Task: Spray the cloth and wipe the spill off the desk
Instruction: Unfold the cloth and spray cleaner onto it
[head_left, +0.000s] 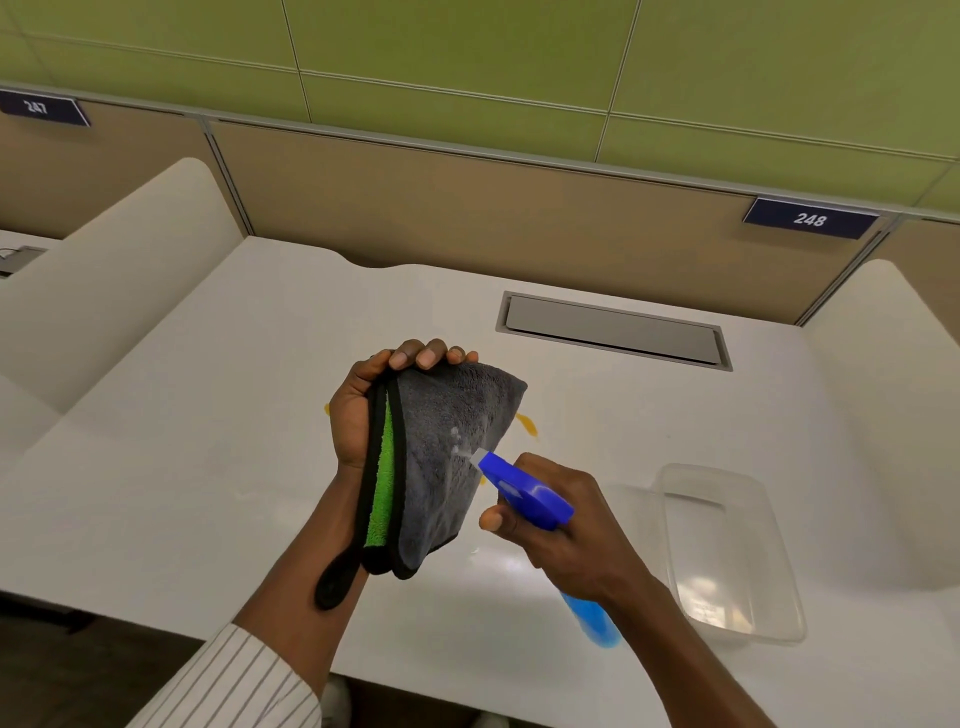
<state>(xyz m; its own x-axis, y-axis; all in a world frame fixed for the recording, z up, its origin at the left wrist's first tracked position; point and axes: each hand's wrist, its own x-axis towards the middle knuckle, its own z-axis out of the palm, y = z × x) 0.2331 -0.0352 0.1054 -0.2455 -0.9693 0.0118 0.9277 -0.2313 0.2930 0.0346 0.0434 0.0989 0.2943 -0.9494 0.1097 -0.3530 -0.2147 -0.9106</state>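
My left hand (358, 410) holds a folded grey cloth (447, 467) with a green inner side and black trim, raised above the white desk (208, 493). In my right hand (561, 535) is a blue spray bottle (524, 491); its white nozzle nearly touches the cloth's grey face, where a small wet patch and mist show. The bottle's body of blue liquid sticks out below my wrist. An orange-yellow spill (527, 425) lies on the desk, mostly hidden behind the cloth and hand.
A clear plastic container (727, 551) stands on the desk to the right. A grey cable hatch (613, 330) is set into the desk at the back. White side dividers flank the desk; a beige partition with label 248 (810, 219) runs behind.
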